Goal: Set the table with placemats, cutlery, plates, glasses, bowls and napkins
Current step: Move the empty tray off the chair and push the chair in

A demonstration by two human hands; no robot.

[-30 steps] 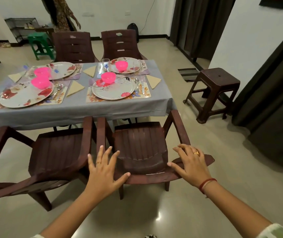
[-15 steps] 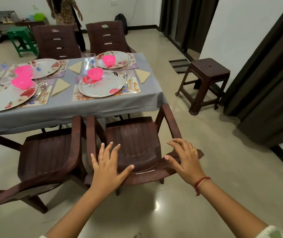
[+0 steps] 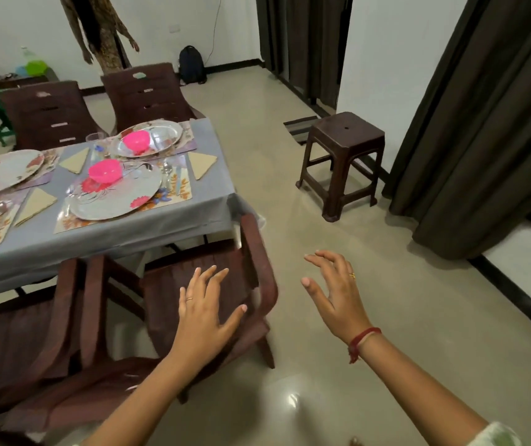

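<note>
The table (image 3: pixel 148 233) has a grey cloth and laid places. A floral plate (image 3: pixel 112 201) lies on a placemat (image 3: pixel 180 191) with a pink bowl (image 3: pixel 105 170) on it, cutlery (image 3: pixel 166 175) beside it and a folded napkin (image 3: pixel 201 164) to its right. A second plate (image 3: pixel 164 132) with a pink bowl (image 3: pixel 136 140) and a glass (image 3: pixel 95 143) sit further back. My left hand (image 3: pixel 204 309) hovers open over the back of a brown chair (image 3: pixel 251 268). My right hand (image 3: pixel 335 291) is open above the floor, right of that chair, holding nothing.
A second brown chair (image 3: pixel 32 333) stands left of the first, two more (image 3: pixel 141 91) on the far side. A brown stool (image 3: pixel 344 162) sits by the dark curtain (image 3: pixel 483 123). Another person (image 3: pixel 103 30) stands at the back wall near a black backpack (image 3: pixel 191 64).
Both hands have lifted off the chair back, the right one moving off to the right over the floor. The view has shifted right, so the table sits further left.
</note>
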